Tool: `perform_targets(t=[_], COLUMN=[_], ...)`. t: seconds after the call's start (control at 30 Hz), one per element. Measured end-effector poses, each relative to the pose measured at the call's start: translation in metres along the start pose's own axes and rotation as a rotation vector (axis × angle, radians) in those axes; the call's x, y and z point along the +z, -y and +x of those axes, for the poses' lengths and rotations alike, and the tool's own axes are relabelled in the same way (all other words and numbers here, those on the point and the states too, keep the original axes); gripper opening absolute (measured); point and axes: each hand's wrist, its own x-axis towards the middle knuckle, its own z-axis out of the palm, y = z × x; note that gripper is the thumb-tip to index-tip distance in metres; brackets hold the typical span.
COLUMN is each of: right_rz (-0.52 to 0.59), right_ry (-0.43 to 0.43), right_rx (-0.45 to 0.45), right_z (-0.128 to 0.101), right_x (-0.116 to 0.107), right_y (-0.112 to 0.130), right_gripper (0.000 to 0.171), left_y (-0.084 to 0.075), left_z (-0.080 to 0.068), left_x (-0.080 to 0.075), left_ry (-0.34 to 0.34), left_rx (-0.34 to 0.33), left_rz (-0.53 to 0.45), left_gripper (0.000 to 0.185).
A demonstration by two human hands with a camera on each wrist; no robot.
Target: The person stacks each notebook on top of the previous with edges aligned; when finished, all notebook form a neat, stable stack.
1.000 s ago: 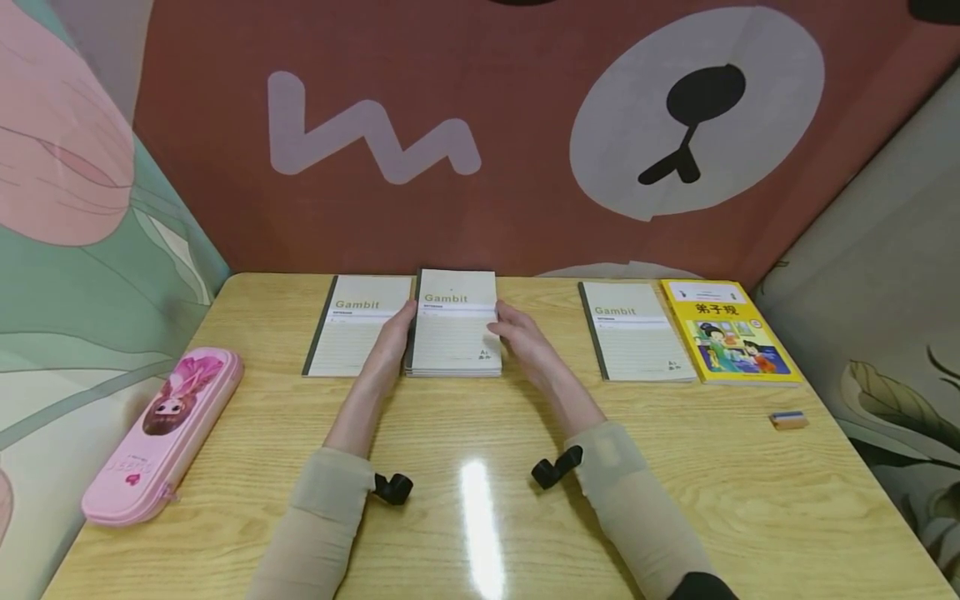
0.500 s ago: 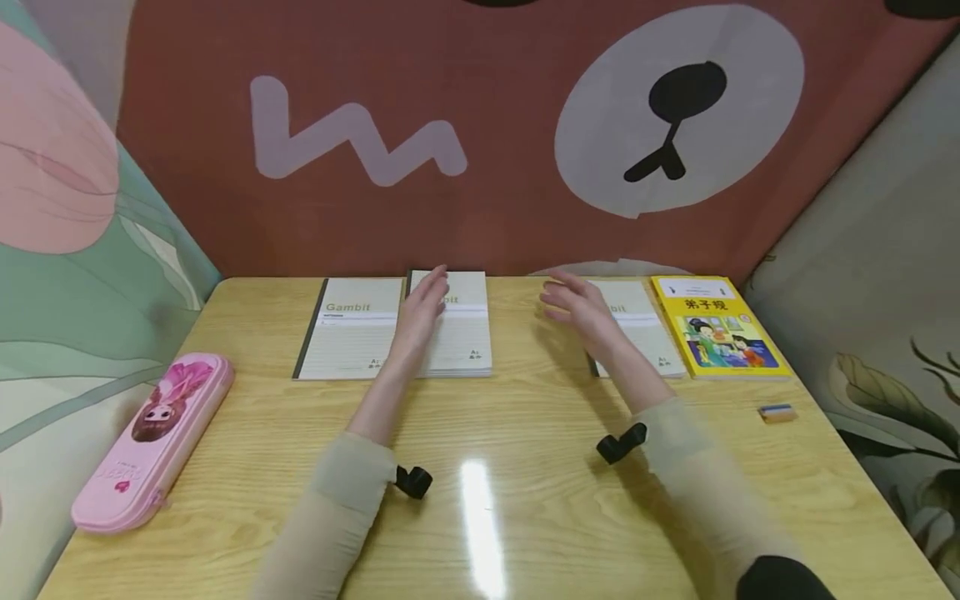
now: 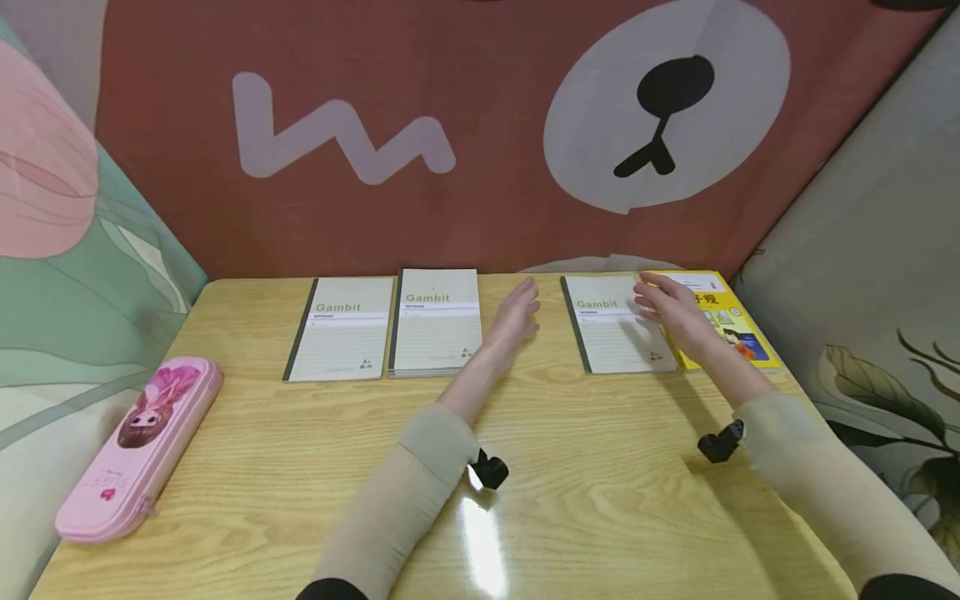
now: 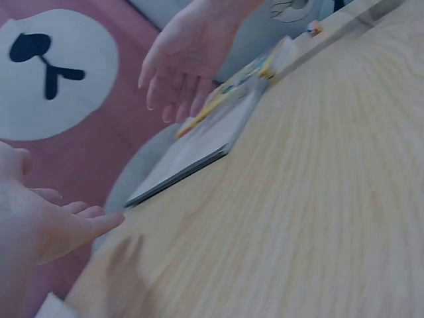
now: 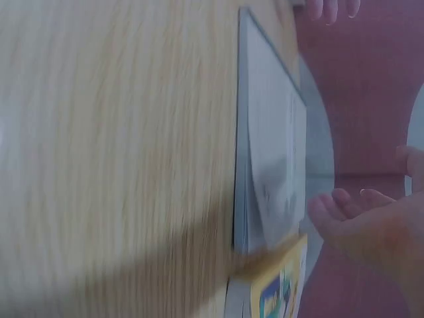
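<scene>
My left hand [image 3: 512, 318] hovers over the table between the middle notebook stack [image 3: 437, 325] and the right notebook [image 3: 611, 333], fingers extended and holding nothing. Above the gap between that right notebook and the yellow book [image 3: 752, 346] is my right hand [image 3: 677, 312], also with loose fingers and nothing in them. It covers part of the yellow cover. The left wrist view shows both hands raised off the wood, the right hand [image 4: 189, 59] beyond the notebook [image 4: 205, 136]. Another pale Gambit notebook [image 3: 341, 333] lies at the left, beside the stack.
A pink pencil case [image 3: 138, 450] lies slanted at the left of the wooden table [image 3: 600, 483]. The red patterned wall [image 3: 337, 217] rises directly behind the table's back edge. A grey patterned wall [image 3: 862, 275] stands to the right.
Both hands have let go of the middle notebook stack and moved right. The left hand has crossed over the stack; the right hand has passed over the right notebook. The view has shifted slightly.
</scene>
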Motion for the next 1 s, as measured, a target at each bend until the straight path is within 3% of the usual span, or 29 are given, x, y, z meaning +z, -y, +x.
perform_targets(t=[0.17,0.47,0.77,0.9,1.0], right_rz=[-0.093,-0.059,-0.022,-0.001,0.028], right_ry=[0.004,0.064,0.039,-0.003,-0.019], right_rx=[0.037,0.135,0.291,0.365,0.404], right_z=[-0.006,-0.012,-0.003,0.001,0.002], right_x=[-0.015,-0.019,-0.019,-0.02,-0.02], right_y=[-0.008,-0.011,-0.003,0.001,0.002], right_gripper=[0.075,0.08,0.079,0.072,0.058], left_y=[0.012,0.027,0.027,0.024,0.024], left_z=[0.009,0.018,0.022,0.024,0.026], left_x=[0.025,0.053,0.058,0.057,0.052], left_ry=[-0.002,-0.038,-0.081,-0.128,-0.141], left_rx=[-0.049,-0.097,-0.113,-0.151,-0.195], left_rz=[-0.087,-0.249,-0.266,-0.243,-0.193], left_gripper=[0.063,0.065,0.066,0.062,0.053])
